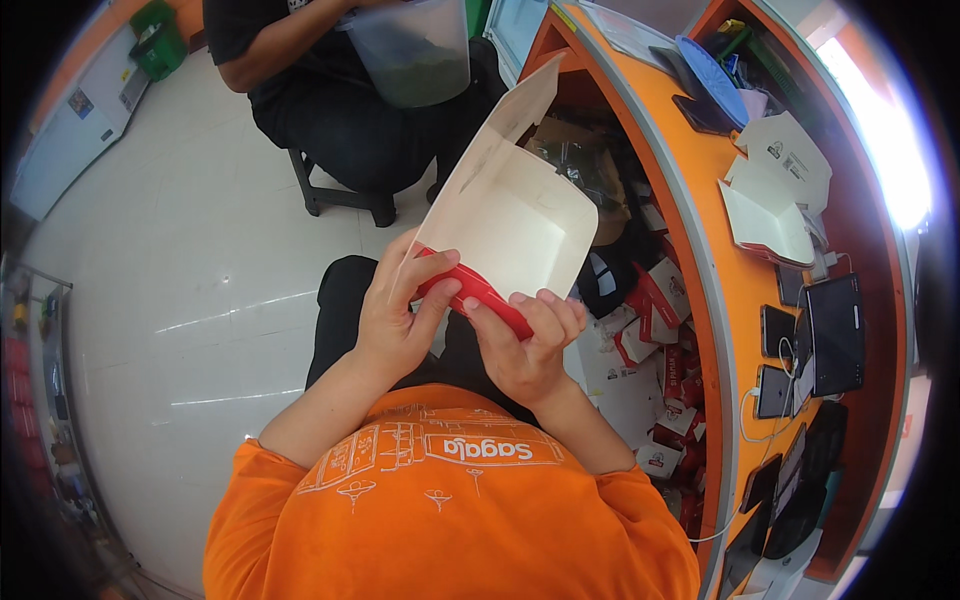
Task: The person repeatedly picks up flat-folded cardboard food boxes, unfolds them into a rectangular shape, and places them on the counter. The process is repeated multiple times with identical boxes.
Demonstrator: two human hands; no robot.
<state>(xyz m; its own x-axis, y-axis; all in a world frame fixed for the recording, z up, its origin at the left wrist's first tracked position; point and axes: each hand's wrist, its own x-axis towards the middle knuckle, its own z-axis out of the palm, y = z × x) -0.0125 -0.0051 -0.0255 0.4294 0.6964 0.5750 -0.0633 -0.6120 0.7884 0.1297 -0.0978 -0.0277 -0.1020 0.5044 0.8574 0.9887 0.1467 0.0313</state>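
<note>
Between my hands is a paperboard food box (500, 215), white inside and red on its near outer wall, with its lid standing up on the left. My left hand (400, 300) grips the near left corner, thumb and fingers pinching the red wall. The near right part of that same wall is pinched by my right hand (530, 340). The box is tilted and its inside faces up, with nothing in it. It is held above my lap, clear of the counter.
An orange counter (690, 170) curves along the right, bearing another opened box (770, 210), phones (775, 390), a tablet (835, 335) and cables. Below it lie several red and white boxes (660, 310). Ahead, a seated person holds a clear plastic tub (415, 55). A green bin (158, 45) stands far left.
</note>
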